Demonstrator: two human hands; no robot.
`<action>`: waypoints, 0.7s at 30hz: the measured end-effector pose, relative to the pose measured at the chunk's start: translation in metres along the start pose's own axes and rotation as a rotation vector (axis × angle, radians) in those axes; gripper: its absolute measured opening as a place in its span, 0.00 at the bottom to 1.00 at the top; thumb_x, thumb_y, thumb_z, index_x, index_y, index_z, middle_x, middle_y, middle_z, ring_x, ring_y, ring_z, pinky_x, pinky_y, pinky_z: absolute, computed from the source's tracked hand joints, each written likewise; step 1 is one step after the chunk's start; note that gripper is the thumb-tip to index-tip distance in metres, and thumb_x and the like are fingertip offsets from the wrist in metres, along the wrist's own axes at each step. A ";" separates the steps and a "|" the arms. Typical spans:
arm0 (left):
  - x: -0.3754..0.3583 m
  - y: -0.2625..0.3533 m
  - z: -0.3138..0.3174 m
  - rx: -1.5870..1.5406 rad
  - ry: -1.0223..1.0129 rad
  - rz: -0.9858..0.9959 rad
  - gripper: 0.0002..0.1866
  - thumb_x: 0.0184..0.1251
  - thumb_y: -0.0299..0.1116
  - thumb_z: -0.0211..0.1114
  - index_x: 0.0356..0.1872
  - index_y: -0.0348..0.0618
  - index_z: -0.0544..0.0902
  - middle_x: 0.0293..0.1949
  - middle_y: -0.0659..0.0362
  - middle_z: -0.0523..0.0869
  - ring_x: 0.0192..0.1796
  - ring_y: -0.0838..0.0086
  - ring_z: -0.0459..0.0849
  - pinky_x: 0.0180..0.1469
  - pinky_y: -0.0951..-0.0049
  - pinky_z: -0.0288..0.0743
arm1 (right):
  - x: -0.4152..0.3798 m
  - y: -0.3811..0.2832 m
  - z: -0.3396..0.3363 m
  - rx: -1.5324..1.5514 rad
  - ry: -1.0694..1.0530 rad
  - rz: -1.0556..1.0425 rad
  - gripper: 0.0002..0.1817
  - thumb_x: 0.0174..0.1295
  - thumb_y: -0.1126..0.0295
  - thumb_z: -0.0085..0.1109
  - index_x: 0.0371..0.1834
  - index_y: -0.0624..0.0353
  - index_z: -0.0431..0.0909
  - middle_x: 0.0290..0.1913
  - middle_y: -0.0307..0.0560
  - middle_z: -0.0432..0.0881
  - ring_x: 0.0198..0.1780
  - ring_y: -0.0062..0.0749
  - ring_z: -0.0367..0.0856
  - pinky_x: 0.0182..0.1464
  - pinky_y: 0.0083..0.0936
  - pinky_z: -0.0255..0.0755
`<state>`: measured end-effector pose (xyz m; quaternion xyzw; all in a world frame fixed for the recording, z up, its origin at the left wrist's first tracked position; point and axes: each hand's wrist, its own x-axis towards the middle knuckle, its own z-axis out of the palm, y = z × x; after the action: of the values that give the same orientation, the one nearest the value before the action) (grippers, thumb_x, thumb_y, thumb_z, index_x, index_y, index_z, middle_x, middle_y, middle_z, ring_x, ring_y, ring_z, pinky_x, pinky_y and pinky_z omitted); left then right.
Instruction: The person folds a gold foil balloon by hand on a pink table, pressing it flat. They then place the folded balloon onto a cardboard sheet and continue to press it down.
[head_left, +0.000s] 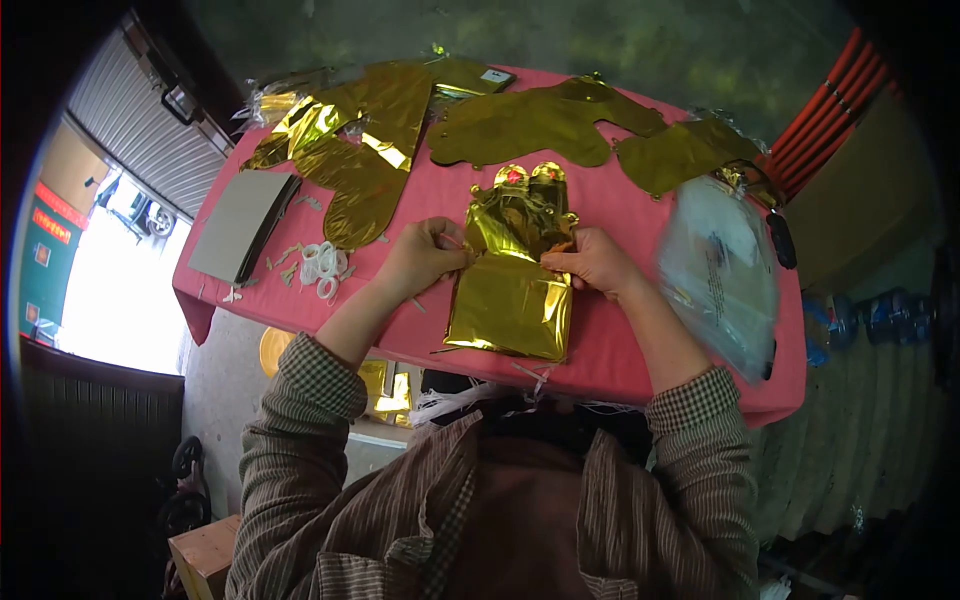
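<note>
A folded gold foil piece [510, 305] lies on the pink cloth near the table's front edge, its upper part crumpled and topped by two rounded ends with red marks. My left hand [425, 258] pinches its left edge about halfway up. On the opposite edge, my right hand [597, 264] grips the foil between thumb and fingers, beside a small orange patch. Flat gold foil shapes [520, 127] lie beyond my hands. To the left of my left hand are white rings [323, 268] in a small heap.
The pink table [625, 355] also bears a grey board stack [240, 228] at left and a clear plastic bag [715, 270] at right. A black object [782, 240] sits at the right edge. Below the table, a wooden box [205, 555] stands at lower left.
</note>
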<state>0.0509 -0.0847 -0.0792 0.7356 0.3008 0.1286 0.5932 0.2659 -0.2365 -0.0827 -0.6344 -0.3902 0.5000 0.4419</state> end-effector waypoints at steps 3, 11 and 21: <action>-0.005 0.007 0.002 -0.008 0.037 -0.018 0.18 0.54 0.20 0.66 0.46 0.37 0.72 0.22 0.63 0.80 0.19 0.86 0.72 0.21 0.86 0.63 | -0.004 -0.005 -0.004 0.015 -0.025 -0.004 0.07 0.57 0.67 0.61 0.33 0.58 0.77 0.25 0.35 0.79 0.16 0.11 0.67 0.14 0.09 0.58; -0.004 0.006 -0.002 -0.073 -0.012 -0.026 0.24 0.53 0.21 0.66 0.52 0.35 0.68 0.23 0.61 0.81 0.21 0.84 0.74 0.22 0.84 0.65 | -0.008 -0.008 -0.011 0.249 0.016 0.104 0.10 0.64 0.61 0.53 0.34 0.56 0.75 0.25 0.35 0.78 0.16 0.13 0.70 0.12 0.09 0.57; -0.006 0.016 -0.002 0.004 -0.026 -0.088 0.25 0.54 0.22 0.66 0.53 0.35 0.67 0.22 0.62 0.79 0.18 0.84 0.71 0.19 0.84 0.61 | 0.001 -0.011 -0.009 0.096 0.035 0.156 0.08 0.62 0.67 0.53 0.30 0.61 0.74 0.23 0.41 0.79 0.14 0.18 0.74 0.11 0.11 0.60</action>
<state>0.0500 -0.0884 -0.0620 0.7246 0.3254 0.0924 0.6005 0.2745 -0.2334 -0.0719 -0.6497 -0.3075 0.5399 0.4379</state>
